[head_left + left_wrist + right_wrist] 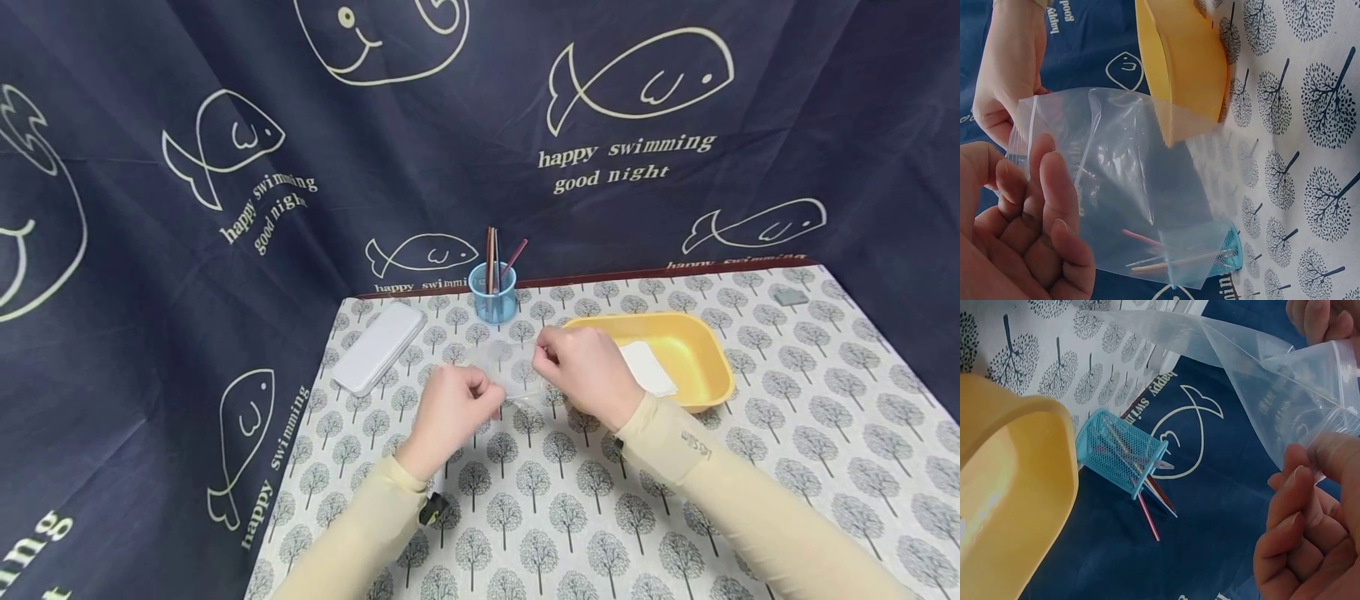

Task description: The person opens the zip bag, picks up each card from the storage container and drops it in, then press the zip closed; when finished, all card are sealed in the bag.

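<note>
A clear zip-top plastic bag hangs between my two hands, its zip edge toward me. My left hand pinches one end of that edge between thumb and forefinger. The other end is pinched by my right hand, close to the yellow basin's near-left side. In the right wrist view the bag looks see-through, with nothing visible inside. The left wrist view shows the left hand's other fingers loosely curled below the zip strip. Whether the zip is parted cannot be told.
A yellow basin stands at the right with a white sheet inside. Behind the bag is a blue mesh cup holding pencils and scissors. A white case lies at the left, and a small grey piece at the far right.
</note>
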Motion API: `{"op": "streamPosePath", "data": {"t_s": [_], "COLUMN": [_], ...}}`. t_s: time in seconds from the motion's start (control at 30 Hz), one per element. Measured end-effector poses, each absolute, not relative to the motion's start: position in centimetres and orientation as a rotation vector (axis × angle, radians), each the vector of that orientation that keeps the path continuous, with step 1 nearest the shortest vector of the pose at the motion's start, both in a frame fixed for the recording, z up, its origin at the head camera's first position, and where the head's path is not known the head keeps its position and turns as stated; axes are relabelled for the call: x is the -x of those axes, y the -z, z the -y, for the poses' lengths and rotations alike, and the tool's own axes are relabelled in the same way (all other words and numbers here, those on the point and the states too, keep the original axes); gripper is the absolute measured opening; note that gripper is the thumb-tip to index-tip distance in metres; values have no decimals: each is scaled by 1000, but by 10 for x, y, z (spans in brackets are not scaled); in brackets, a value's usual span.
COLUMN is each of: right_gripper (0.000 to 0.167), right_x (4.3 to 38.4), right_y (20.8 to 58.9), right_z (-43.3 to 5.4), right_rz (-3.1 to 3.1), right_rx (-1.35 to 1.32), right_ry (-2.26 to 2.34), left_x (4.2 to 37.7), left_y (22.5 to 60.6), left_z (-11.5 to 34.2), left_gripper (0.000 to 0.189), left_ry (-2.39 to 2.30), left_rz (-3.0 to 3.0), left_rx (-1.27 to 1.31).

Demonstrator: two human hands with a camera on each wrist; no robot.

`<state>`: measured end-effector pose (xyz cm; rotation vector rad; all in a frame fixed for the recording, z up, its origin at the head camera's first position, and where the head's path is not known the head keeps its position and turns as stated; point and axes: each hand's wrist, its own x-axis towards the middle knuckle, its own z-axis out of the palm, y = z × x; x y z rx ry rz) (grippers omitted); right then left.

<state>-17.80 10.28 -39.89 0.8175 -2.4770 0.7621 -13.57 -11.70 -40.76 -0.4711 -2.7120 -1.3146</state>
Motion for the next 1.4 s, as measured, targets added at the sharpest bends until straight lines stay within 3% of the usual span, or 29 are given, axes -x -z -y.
{"op": "streamPosePath", "data": {"t_s": [0.7,0.87,1.03,1.2,1.4], "right_gripper": [21,22,20,21,21], "right_x": [162,158,158,160,164], "right_y": [402,404,404,401,393], "right_z": [-93,-91,-90,-91,-93], "right_rz": [2329,2327,2334,2315,2287], "right_rx": [-939,-945,-943,-965,-971], "right_ry": [-683,-676,-684,-689,-686], "left_x": [136,143,152,158,165], "left_y": [408,402,393,384,376], "left_z": [122,124,124,120,115], "left_gripper": [42,33,10,23,20], "left_ry": [1025,940,887,878,837], "left_rz": [2770,2751,2657,2583,2525], "left_rx": [394,366,354,415,514]}}
